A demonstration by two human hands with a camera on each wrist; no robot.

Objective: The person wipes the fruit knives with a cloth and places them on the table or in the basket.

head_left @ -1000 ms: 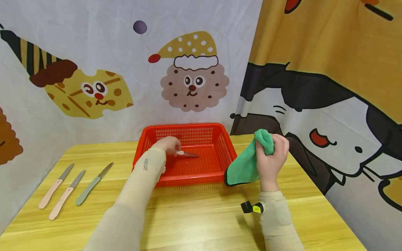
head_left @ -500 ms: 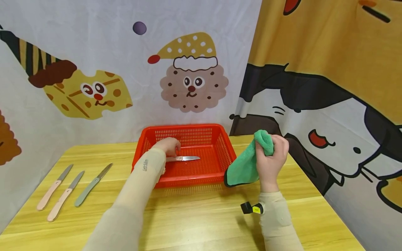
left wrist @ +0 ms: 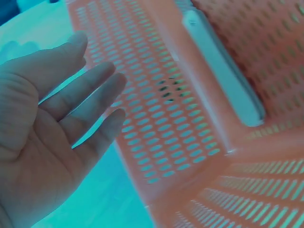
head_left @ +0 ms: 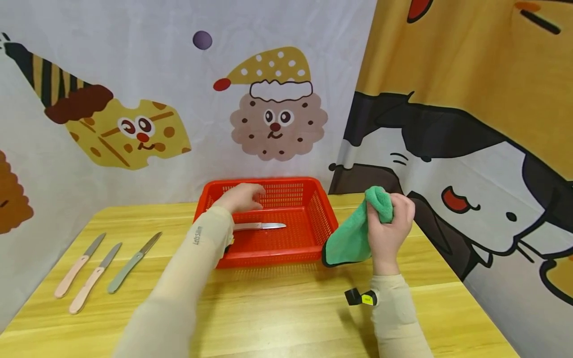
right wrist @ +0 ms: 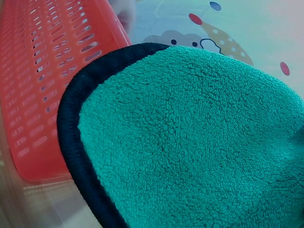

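Note:
A knife (head_left: 259,225) with a pale handle lies on the floor of the red plastic basket (head_left: 268,257), its blade towards the right in the head view. Over the basket's left part hovers my left hand (head_left: 243,197), holding nothing. In the left wrist view the left hand's fingers (left wrist: 95,97) are spread and loosely bent, apart from the knife's handle (left wrist: 223,66). My right hand (head_left: 390,226) grips a green cloth (head_left: 349,238) with a dark border beside the basket's right end. That cloth (right wrist: 190,137) hides the right hand in the right wrist view.
Two pink-handled knives, one outer (head_left: 80,265) and one inner (head_left: 95,278), lie on the wooden table (head_left: 277,313) at the left. A green-handled knife (head_left: 134,262) lies beside them. Behind the table hangs a printed curtain (head_left: 277,30).
My left hand has let go of the knife and risen off it. The knife, earlier slanted in the fingers, now lies on the basket's floor. The right hand keeps holding the cloth.

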